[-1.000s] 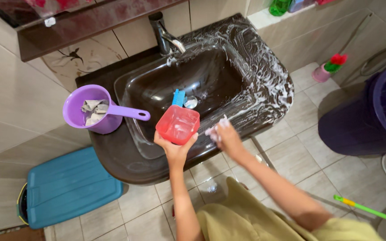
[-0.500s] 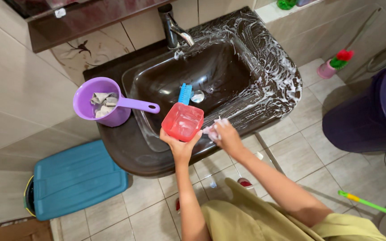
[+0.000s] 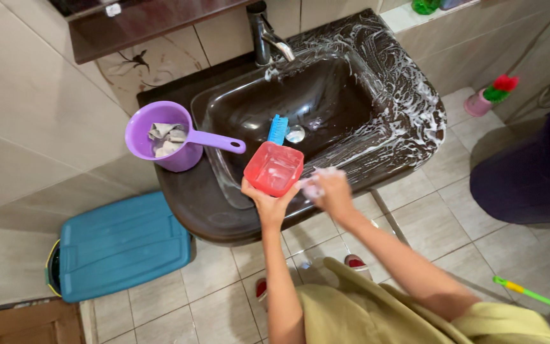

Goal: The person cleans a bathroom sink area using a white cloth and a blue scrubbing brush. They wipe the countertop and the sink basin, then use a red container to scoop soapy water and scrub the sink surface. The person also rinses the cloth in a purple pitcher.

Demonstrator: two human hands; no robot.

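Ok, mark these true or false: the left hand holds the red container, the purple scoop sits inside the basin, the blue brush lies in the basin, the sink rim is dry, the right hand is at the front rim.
1. The left hand holds the red container. True.
2. The purple scoop sits inside the basin. False: it stands on the counter left of the basin.
3. The blue brush lies in the basin. True.
4. The sink rim is dry. False: it is covered in white suds.
5. The right hand is at the front rim. True.
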